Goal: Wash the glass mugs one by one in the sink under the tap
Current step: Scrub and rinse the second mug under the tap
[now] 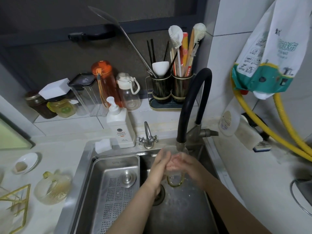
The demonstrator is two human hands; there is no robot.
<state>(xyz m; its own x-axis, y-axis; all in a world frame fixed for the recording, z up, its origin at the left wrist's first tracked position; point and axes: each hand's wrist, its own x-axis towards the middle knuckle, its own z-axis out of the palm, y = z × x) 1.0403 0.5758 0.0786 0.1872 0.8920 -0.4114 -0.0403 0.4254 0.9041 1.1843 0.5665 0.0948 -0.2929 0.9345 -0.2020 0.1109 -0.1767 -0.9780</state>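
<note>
Under the tap [181, 144], over the sink [185, 208], a glass mug [174, 173] is held between two hands. The left hand [159, 168] is wrapped round its left side, fingers pressed together. The right hand [189, 166] is curled round its right side. The mug's yellow handle [174, 182] is seen below the hands. A metal tray [116, 188] is set in the sink's left part. A soap bottle [120, 127] is stood behind it.

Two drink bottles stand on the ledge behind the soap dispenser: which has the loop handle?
The clear bottle with the white lid, right of the orange bottle. Its white loop sticks out on its right side; the orange one carries only a strap.
</note>
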